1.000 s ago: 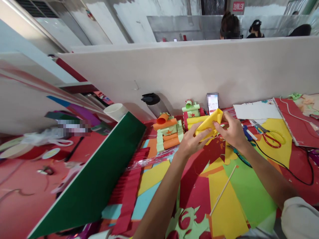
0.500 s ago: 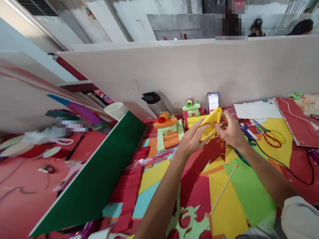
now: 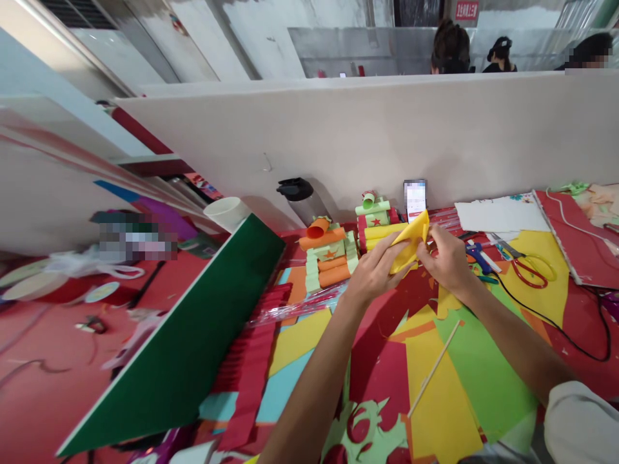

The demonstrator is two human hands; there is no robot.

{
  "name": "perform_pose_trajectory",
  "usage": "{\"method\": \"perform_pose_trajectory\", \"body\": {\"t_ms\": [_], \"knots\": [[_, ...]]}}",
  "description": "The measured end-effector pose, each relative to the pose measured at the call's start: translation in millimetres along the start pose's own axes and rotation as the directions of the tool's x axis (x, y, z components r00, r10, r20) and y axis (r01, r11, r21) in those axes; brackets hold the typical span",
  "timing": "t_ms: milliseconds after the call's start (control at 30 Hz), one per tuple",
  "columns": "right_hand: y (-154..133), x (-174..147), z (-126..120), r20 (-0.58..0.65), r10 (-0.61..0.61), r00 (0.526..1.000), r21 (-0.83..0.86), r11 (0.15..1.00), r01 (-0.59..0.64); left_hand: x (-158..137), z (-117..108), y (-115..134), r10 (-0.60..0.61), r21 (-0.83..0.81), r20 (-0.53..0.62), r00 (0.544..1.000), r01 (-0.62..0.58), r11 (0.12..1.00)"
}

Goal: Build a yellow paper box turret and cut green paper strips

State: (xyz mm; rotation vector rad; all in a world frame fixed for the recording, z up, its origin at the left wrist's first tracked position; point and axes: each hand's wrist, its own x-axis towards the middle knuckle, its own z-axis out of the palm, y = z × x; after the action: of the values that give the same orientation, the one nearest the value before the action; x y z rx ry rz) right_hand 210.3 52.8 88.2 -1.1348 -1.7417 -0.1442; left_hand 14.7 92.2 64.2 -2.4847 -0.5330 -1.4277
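Observation:
Held up in front of me is a folded sheet of yellow paper [image 3: 411,243], its top corner pointing up. My left hand [image 3: 372,274] grips its left side, fingers along the outer face and thumb underneath. On the right edge, the bent fingers of my right hand [image 3: 443,258] pinch the paper. Just behind stands a tower of rolled paper [image 3: 376,218] in yellow, red and light green with a red star. To its left is a similar orange and green rolled-paper piece [image 3: 327,258].
A dark green board [image 3: 188,341] leans at the left, near a thermos [image 3: 304,198] and a white cup [image 3: 226,211]. A phone [image 3: 415,197] rests against the partition [image 3: 309,142]. Scissors [image 3: 525,263] and a glue gun [image 3: 478,258] lie right. Coloured sheets and a thin stick [image 3: 434,368] lie in front.
Both hands stay on the yellow paper, which has shifted very slightly. The right fingers have moved a little along its edge. The phone's screen looks different.

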Motion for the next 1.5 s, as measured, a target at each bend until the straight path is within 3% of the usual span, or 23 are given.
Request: {"method": "perform_pose_trajectory", "body": {"t_ms": [100, 233, 400, 533, 633, 833, 933, 1033, 1167, 1233, 1300, 1367, 1500], "knots": [[-0.8, 1.6, -1.5, 0.018, -0.024, 1.000, -0.009, 1.000, 0.024, 0.1, 1.7, 2.4, -0.068, -0.036, 0.014, 0.998, 0.069, 0.997], [-4.9, 3.4, -4.4, 0.058, 0.103, 0.993, 0.157, 0.981, -0.111, -1.6, 3.4, 1.6, -0.100, -0.038, -0.007, 0.995, 0.099, 0.994], [-5.0, 8.5, -9.9, 0.202, 0.207, 0.957, 0.515, 0.809, -0.283, -1.2, 3.7, -3.9, -0.174, -0.118, -0.107, 0.979, 0.161, 0.980], [-2.5, 12.3, -12.7, 0.272, 0.233, 0.934, 0.654, 0.667, -0.357, 0.2, 0.2, -6.1, -0.275, -0.262, -0.146, 0.950, 0.231, 0.937], [-3.2, 11.6, -13.1, 0.246, 0.202, 0.948, 0.651, 0.691, -0.316, 0.7, -2.9, -6.7, -0.335, -0.357, -0.126, 0.934, 0.272, 0.894], [-2.0, 8.3, -14.7, 0.211, 0.019, 0.977, 0.569, 0.810, -0.138, 2.5, -7.4, -8.7, -0.356, -0.425, -0.057, 0.933, 0.300, 0.854], [-1.0, 10.7, -17.6, 0.231, 0.032, 0.972, 0.574, 0.803, -0.163, 5.4, -10.8, -8.3, -0.330, -0.416, -0.003, 0.944, 0.299, 0.859], [-1.4, 13.9, -18.6, 0.303, 0.164, 0.939, 0.616, 0.717, -0.324, 8.7, -14.9, -7.3, -0.254, -0.413, 0.044, 0.966, 0.249, 0.876], [1.2, 14.5, -12.8, 0.408, 0.311, 0.858, 0.699, 0.498, -0.513, 10.6, -18.7, -6.7, -0.168, -0.390, 0.109, 0.980, 0.197, 0.900], [3.7, 13.5, -8.6, 0.459, 0.335, 0.823, 0.737, 0.373, -0.564, 10.8, -20.1, -6.8, -0.141, -0.386, 0.131, 0.981, 0.181, 0.904], [5.1, 12.5, -5.5, 0.490, 0.323, 0.810, 0.758, 0.301, -0.579, 11.4, -21.5, -6.8, -0.113, -0.392, 0.157, 0.981, 0.167, 0.905], [4.2, 11.8, -4.8, 0.502, 0.291, 0.815, 0.746, 0.331, -0.578, 12.6, -22.6, -6.3, -0.088, -0.403, 0.182, 0.979, 0.156, 0.902], [-3.5, 12.2, -10.2, 0.463, 0.277, 0.842, 0.666, 0.517, -0.537, 15.9, -22.6, -4.9, -0.064, -0.443, 0.166, 0.984, 0.132, 0.887]]}}
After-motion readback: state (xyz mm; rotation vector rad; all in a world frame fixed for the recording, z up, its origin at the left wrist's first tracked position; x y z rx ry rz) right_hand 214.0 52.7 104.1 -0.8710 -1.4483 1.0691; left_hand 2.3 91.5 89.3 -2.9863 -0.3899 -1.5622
